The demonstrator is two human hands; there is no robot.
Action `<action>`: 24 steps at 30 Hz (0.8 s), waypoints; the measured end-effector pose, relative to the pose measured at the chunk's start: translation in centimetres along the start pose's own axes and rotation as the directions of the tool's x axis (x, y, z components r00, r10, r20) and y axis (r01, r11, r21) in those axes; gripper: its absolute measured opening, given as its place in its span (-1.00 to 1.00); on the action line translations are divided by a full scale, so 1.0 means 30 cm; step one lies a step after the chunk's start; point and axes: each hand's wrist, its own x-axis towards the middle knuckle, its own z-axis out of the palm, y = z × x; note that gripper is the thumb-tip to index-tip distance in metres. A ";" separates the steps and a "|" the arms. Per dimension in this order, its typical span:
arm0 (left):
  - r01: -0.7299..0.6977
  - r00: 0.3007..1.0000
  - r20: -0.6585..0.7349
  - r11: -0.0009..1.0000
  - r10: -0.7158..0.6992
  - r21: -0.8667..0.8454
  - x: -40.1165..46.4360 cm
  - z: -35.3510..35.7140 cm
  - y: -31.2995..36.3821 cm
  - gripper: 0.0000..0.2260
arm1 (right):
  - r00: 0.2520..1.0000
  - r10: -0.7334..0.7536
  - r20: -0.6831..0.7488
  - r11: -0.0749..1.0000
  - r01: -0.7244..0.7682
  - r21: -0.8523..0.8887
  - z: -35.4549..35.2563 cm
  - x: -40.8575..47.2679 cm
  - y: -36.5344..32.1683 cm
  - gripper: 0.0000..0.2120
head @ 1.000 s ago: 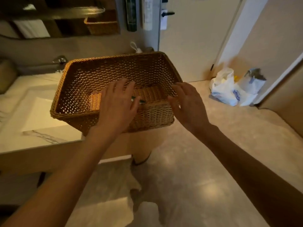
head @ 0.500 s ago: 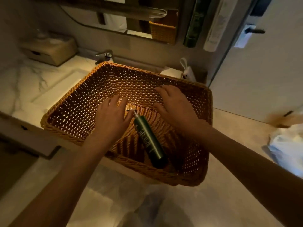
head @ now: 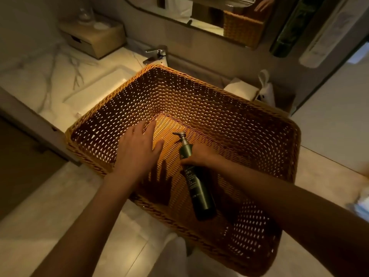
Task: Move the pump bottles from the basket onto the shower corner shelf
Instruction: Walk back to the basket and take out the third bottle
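A large brown wicker basket (head: 229, 124) sits on the edge of the marble vanity and juts out over the floor. One dark green pump bottle (head: 196, 188) lies on its side on the basket's bottom, pump head pointing away from me. My right hand (head: 199, 155) is inside the basket with its fingers wrapped around the bottle's upper part, just below the pump. My left hand (head: 137, 150) hovers flat over the basket's left inner side, fingers spread, holding nothing. No shower shelf is in view.
A marble counter with a sink (head: 93, 92) and a chrome tap (head: 156, 54) lies left of the basket. A wooden tissue box (head: 93, 37) stands at the back left. A mirror (head: 209, 15) and wall-mounted dispensers (head: 287, 31) hang behind. A door (head: 339, 124) is at right.
My view has tipped down into the basket. My right hand dropped from above the bottle onto it and closed around its neck. My left hand drifted slightly left.
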 end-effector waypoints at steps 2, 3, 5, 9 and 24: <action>0.009 1.000 -0.001 0.999 -0.009 -0.049 0.000 0.002 -0.010 -0.46 | 0.999 0.044 0.015 0.994 -0.045 0.096 0.015 0.013 0.005 -0.38; 0.016 1.000 0.007 0.997 -0.015 -0.079 -0.001 0.004 -0.015 -0.45 | 0.998 0.055 0.016 0.988 -0.057 0.141 0.017 0.017 0.004 -0.39; 0.027 0.999 0.032 0.988 -0.022 -0.151 0.002 0.006 -0.025 -0.43 | 0.999 0.034 0.019 0.975 -0.037 0.219 0.012 0.021 -0.003 -0.43; 0.057 0.997 0.068 0.952 -0.038 -0.299 0.003 -0.011 -0.029 -0.43 | 0.988 -0.152 -0.038 0.953 0.156 0.258 -0.052 -0.025 -0.047 -0.46; 0.150 0.896 0.002 0.299 -0.443 -0.942 -0.302 -0.300 0.059 -0.69 | 0.444 -0.751 -0.489 0.287 0.886 0.364 -0.387 -0.551 -0.464 -0.54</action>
